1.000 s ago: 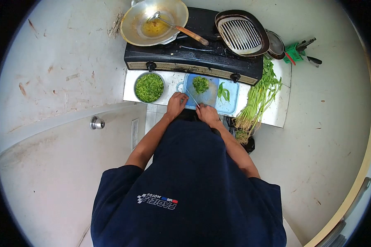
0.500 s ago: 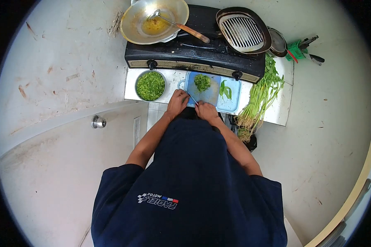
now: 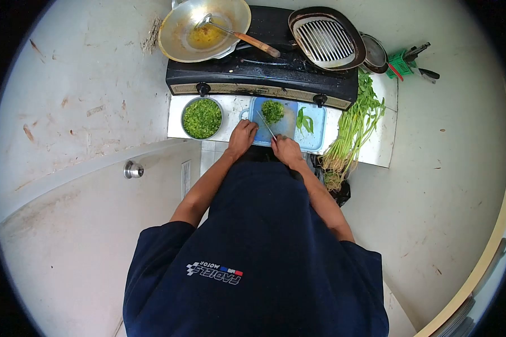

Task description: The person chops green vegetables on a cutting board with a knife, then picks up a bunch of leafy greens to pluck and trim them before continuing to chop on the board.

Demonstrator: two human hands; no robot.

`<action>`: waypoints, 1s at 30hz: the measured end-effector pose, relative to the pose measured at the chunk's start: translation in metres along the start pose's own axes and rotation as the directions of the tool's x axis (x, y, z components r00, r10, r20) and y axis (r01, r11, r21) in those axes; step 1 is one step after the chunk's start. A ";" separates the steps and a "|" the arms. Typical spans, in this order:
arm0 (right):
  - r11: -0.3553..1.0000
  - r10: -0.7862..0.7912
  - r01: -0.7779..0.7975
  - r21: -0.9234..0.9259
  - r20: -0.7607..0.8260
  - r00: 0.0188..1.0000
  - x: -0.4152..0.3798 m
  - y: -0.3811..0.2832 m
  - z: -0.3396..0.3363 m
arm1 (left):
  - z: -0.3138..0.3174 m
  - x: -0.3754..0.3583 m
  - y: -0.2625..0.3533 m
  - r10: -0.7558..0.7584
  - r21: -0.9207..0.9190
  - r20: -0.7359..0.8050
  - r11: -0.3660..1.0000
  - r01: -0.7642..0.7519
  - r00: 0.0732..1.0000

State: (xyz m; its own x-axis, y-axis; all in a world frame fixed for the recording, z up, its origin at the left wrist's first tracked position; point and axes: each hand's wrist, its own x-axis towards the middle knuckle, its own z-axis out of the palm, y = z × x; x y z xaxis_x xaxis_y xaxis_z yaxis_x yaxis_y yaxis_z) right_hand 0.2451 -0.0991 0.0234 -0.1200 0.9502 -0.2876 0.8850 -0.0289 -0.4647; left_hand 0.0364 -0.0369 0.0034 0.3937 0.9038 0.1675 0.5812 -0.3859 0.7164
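Observation:
My right hand [image 3: 287, 150] is wrapped round the handle of a knife [image 3: 268, 127]. Its blade slants up and left over the blue cutting board [image 3: 289, 126], its tip beside a small heap of chopped greens [image 3: 272, 111]. At the board's lower left, my left hand [image 3: 243, 138] rests with fingers curled together; what they hold, if anything, is hidden. The board lies on a light blue tray [image 3: 321, 132], where a few loose green leaves [image 3: 305, 121] sit to the right.
A round bowl [image 3: 221, 122] of chopped greens stands left of the tray. Long-stemmed, rooted greens [image 3: 354, 126] lie at the right. Behind is a black stove [image 3: 253, 74] bearing a wok [image 3: 174, 42] with a ladle and a grill pan [image 3: 356, 48]. A green basket [image 3: 395, 64] holds utensils.
The knife has swung away from my left fingers, and its blade now points up toward the chopped heap. My right hand has shifted slightly right. The whole view has drifted a little.

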 end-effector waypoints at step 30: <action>0.999 -0.035 0.035 -0.004 -0.037 0.999 0.007 -0.005 0.016 | 0.002 -0.006 -0.005 0.016 -0.035 -0.012 0.999 -0.017 1.000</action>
State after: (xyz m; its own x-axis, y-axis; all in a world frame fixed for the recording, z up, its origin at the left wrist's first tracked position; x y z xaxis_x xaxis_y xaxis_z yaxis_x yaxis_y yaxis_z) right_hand 0.2326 -0.0976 0.0107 -0.1342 0.9614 -0.2403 0.8820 0.0054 -0.4712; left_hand 0.0329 -0.0405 -0.0020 0.3946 0.8996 0.1872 0.5490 -0.3942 0.7370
